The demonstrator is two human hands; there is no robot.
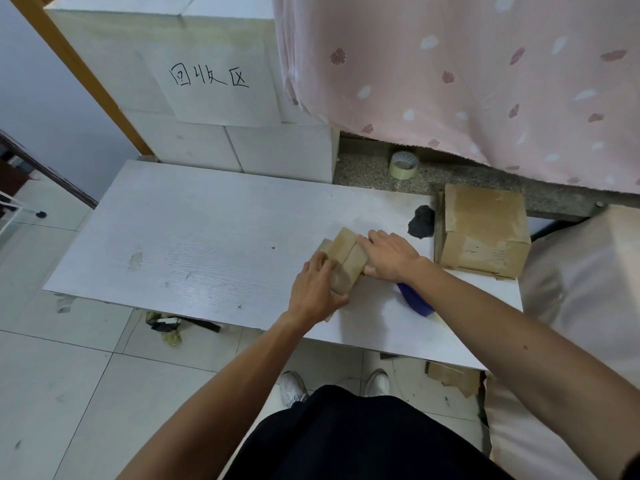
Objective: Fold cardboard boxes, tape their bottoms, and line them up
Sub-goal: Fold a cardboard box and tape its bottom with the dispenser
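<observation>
A small brown cardboard box (pixel 346 252) lies on the white table (pixel 194 244), its flaps folded together with a seam running across the top. My left hand (pixel 317 292) grips its near side, fingers curled over the edge. My right hand (pixel 391 254) lies flat against its right side, fingers stretched along the top flap. A larger folded cardboard box (pixel 485 230) with tape on it sits at the table's right end. A roll of clear tape (pixel 403 165) stands on the stone ledge behind the table.
A blue object (pixel 415 301) lies on the table under my right forearm. A dark lump (pixel 421 221) sits beside the larger box. White blocks with a handwritten paper sign (pixel 211 77) rise behind the table. A pink curtain (pixel 467 81) hangs at right. Cardboard scraps (pixel 450 375) lie on the floor.
</observation>
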